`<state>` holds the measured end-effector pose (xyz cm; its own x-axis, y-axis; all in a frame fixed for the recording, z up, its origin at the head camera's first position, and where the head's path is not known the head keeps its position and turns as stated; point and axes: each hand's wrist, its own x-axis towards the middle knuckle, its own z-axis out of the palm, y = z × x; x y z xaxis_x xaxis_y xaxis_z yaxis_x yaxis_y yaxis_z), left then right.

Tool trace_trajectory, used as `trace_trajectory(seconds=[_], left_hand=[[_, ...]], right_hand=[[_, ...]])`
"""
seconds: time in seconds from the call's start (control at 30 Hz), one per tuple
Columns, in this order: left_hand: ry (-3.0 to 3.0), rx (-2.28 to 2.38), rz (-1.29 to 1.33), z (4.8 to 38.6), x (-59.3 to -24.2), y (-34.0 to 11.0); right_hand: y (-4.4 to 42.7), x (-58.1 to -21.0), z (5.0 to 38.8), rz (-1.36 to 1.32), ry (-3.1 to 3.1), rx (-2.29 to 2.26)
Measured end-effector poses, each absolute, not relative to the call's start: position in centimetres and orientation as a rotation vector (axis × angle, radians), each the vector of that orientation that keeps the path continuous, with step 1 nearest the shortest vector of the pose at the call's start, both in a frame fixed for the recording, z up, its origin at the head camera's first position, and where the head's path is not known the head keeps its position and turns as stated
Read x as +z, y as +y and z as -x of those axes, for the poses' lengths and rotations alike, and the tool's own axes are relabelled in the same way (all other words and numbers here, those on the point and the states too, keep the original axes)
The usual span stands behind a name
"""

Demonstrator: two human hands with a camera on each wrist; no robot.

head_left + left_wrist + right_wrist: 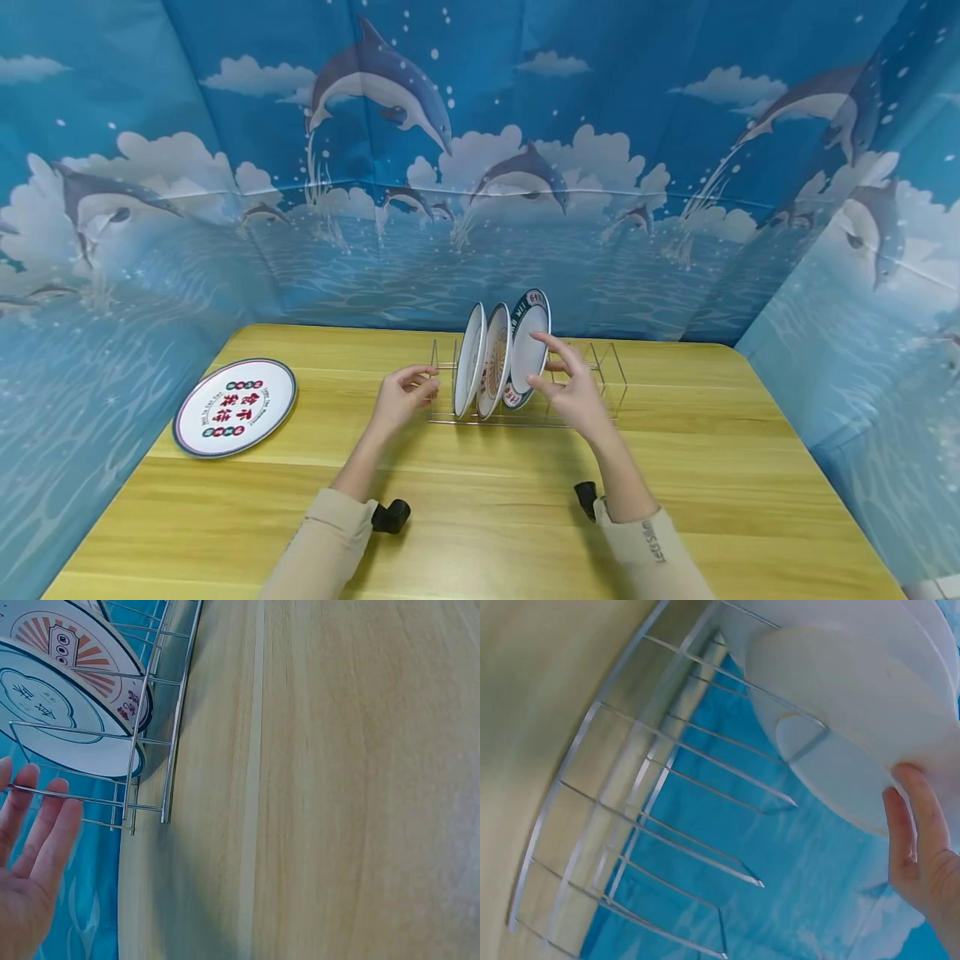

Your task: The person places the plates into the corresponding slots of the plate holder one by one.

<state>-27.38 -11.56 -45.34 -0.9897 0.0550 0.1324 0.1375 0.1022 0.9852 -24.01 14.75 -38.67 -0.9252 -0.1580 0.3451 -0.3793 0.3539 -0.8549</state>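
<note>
My right hand [576,398] pinches the right edge of a white plate [531,354] with a dark patterned rim. That plate leans in a wire dish rack [495,424]. In the right wrist view, two fingertips [909,774] lie on the plate's pale back [840,776]. To its left, a plate with an orange ray pattern [495,358] and an outer white plate [469,358] stand on edge. My left hand [405,400] holds the rack's left end wire. In the left wrist view, its fingers [56,840] meet that wire beside the outer plate.
A white plate with red characters [236,408] lies flat at the left of the wooden table [480,525]. Bare wire slots [697,847] continue right of the standing plates. A blue dolphin-print curtain [480,208] rises behind the table and at both sides.
</note>
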Motion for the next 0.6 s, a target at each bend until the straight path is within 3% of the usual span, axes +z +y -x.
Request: trace_trajectory(seconds=[0.6], left_hand=[[-2.301,-2.176,0.187,26.6,-43.9,-11.7]], right_hand=[[13.8,-42.0,24.4,-0.457,-2.397,1.66]])
